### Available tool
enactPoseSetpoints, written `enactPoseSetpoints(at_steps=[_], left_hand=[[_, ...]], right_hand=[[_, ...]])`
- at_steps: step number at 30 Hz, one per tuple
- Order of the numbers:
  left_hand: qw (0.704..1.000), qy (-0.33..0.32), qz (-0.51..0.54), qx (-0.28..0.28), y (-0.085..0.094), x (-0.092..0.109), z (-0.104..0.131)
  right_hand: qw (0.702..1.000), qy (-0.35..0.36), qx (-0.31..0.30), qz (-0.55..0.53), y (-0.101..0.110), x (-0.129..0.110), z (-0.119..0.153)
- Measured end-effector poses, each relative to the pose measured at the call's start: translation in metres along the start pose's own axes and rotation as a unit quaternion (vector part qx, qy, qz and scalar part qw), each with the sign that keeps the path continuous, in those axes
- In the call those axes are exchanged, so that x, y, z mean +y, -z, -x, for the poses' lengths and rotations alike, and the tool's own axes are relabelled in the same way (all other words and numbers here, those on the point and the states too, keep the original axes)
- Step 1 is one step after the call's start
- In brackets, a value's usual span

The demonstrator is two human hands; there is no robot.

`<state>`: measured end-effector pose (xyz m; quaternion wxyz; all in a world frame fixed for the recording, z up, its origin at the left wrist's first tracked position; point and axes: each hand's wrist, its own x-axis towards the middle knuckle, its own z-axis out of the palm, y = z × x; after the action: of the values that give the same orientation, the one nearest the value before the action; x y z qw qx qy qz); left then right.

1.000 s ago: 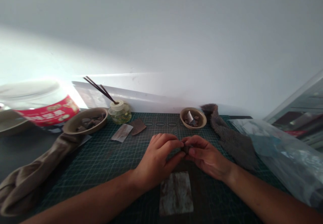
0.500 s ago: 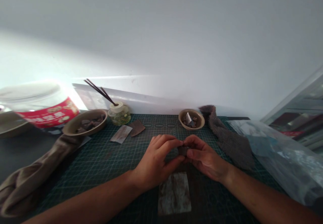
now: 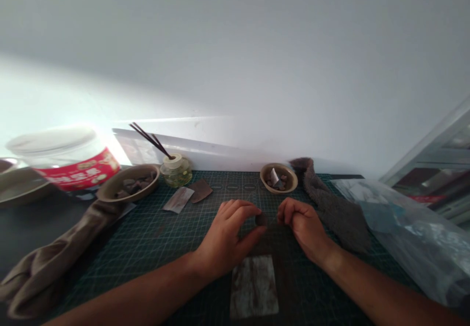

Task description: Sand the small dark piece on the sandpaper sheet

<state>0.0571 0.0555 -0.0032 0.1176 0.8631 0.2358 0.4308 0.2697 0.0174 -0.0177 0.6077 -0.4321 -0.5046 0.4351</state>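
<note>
My left hand (image 3: 231, 235) pinches a small dark brown piece (image 3: 261, 219) between thumb and fingertips, above the green gridded cutting mat (image 3: 183, 238). Just to the right, my right hand (image 3: 304, 225) is closed with its fingers curled; what they hold, if anything, is too small and dark to make out. It stands apart from the piece. Below my left hand a worn, whitish-brown square sheet (image 3: 254, 287) lies flat on the mat.
Bowls of brown chunks stand at back left (image 3: 128, 184) and back centre (image 3: 279, 178), the latter holding a folded scrap. Two sandpaper-like scraps (image 3: 178, 199), a reed diffuser (image 3: 176, 170), a red-labelled tub (image 3: 73, 164), brown cloths (image 3: 340, 218) and clear plastic (image 3: 411, 233) surround the mat.
My right hand has come away from the dark piece to the right, and its fingers have curled in. My left hand still pinches the piece. The view has shifted slightly.
</note>
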Motion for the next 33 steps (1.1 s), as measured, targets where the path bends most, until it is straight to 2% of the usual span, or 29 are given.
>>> enactPoseSetpoints(at_steps=[3,18,33], left_hand=[[1.000,0.000,0.002,0.001,-0.001,-0.001,0.000],[1.000,-0.003,-0.002,0.000,-0.002,-0.004,0.001],[1.000,0.025,0.001,-0.010,-0.007,-0.010,-0.003]], right_hand=[[1.000,-0.005,-0.002,0.016,0.000,0.003,0.000],[0.993,-0.034,-0.088,0.076,0.000,-0.004,0.006],[0.970,-0.041,-0.120,0.207,-0.004,-0.010,0.003]])
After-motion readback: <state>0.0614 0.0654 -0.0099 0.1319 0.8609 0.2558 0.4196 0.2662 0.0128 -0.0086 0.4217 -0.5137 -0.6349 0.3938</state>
